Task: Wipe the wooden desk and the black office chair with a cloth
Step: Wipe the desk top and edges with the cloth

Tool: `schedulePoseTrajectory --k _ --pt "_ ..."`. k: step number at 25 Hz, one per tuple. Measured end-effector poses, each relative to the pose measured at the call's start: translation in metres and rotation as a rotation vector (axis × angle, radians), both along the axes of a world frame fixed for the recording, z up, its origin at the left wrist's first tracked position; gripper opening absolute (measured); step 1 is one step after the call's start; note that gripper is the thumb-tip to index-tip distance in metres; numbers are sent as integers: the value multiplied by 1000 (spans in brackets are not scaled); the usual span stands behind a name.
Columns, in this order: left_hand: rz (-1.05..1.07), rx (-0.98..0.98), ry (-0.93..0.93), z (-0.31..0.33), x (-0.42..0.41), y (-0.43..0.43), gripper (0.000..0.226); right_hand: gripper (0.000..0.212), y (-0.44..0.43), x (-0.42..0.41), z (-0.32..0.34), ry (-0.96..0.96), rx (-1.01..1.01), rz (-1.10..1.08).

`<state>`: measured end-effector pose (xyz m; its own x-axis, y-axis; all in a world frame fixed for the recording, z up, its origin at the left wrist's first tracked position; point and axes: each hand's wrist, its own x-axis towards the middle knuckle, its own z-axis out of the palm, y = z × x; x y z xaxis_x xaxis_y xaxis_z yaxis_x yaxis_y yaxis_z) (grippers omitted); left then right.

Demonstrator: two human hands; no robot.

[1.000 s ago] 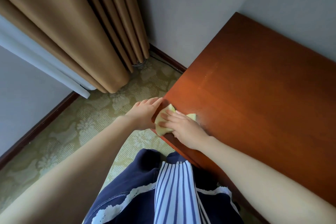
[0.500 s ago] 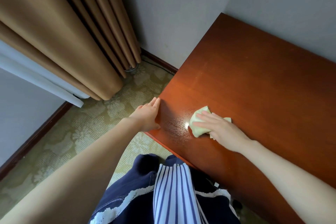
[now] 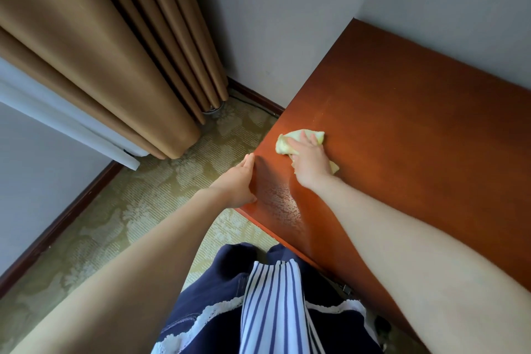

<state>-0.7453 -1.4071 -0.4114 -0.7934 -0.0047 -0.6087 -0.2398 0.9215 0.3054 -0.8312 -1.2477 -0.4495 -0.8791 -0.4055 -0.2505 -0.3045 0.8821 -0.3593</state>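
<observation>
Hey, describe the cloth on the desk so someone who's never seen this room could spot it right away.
Start at the reddish-brown wooden desk standing against the grey wall. Near the desk edge that faces the tan curtain, a crumpled pale yellow cloth lies pressed under the right hand. It is the only light, soft thing on the dark polished top.

This looks like a furnished room in a home or hotel, not a workplace. Heavy tan curtains point(image 3: 115, 52) hang to the floor in the upper left of the frame. A patterned olive carpet point(image 3: 129, 210) covers the lower left. Dark wooden skirting point(image 3: 57, 224) lines plain grey walls point(image 3: 287, 23), and a polished reddish-brown bench point(image 3: 416, 152) fills the right.
</observation>
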Motion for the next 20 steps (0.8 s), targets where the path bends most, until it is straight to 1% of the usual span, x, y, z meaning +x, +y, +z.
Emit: schedulePoseTrajectory --k 3,5,7,9,11,16,20 --pt "33 -2 6 -1 0 -1 102 56 -14 31 -5 14 -81 146" --pt "35 -11 14 -2 -1 -2 100 58 -13 48 -5 17 -137 226" --pt "10 -29 22 -2 -3 -3 95 54 -1 62 -5 1 -176 331" --pt "3 -14 30 -1 -6 -3 91 56 21 71 -5 -31 -199 420" --pt "-1 -3 23 0 -8 -3 95 62 47 77 -6 -40 -181 463" --pt "-30 -40 43 -1 -14 3 98 66 93 72 -4 24 -64 454" --pt "-56 -56 57 -2 -29 11 101 65 118 46 4 23 -66 294"
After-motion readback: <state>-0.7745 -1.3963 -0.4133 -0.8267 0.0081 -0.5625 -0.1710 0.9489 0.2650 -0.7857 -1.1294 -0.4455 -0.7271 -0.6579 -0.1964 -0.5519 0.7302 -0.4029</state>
